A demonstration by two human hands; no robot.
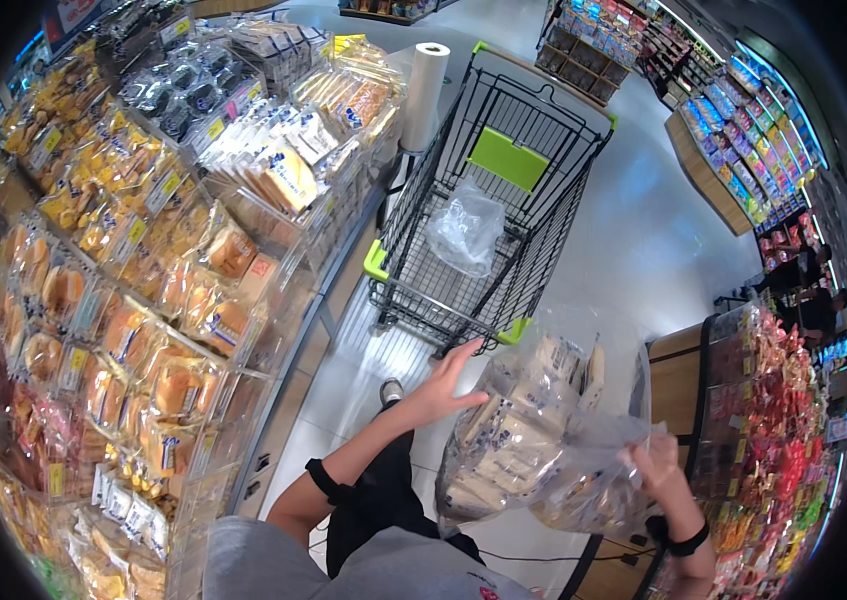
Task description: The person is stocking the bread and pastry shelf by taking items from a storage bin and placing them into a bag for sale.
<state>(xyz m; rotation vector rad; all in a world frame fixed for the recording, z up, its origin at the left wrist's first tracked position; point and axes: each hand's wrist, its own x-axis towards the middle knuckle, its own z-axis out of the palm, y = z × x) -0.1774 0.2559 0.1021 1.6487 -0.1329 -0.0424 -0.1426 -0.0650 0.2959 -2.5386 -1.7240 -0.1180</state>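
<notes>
My right hand (652,465) is closed on the gathered top of a large clear plastic bag (607,439). Inside the bag are several small wrapped packets (521,442), pale with blue marks. My left hand (450,390) is beside the bag's left edge, with thumb and fingers spread and nothing in them. Just beyond it stands a black wire shopping cart (438,304) with green corners. A crumpled clear plastic bag (468,229) lies on the cart's floor.
On the left, tiered clear bins (258,337) hold wrapped buns and breads. A roll of plastic bags (420,97) stands upright by the cart. A red-packaged goods display (757,420) is close on the right. Two people (813,311) are farther off. A cable (543,559) runs low.
</notes>
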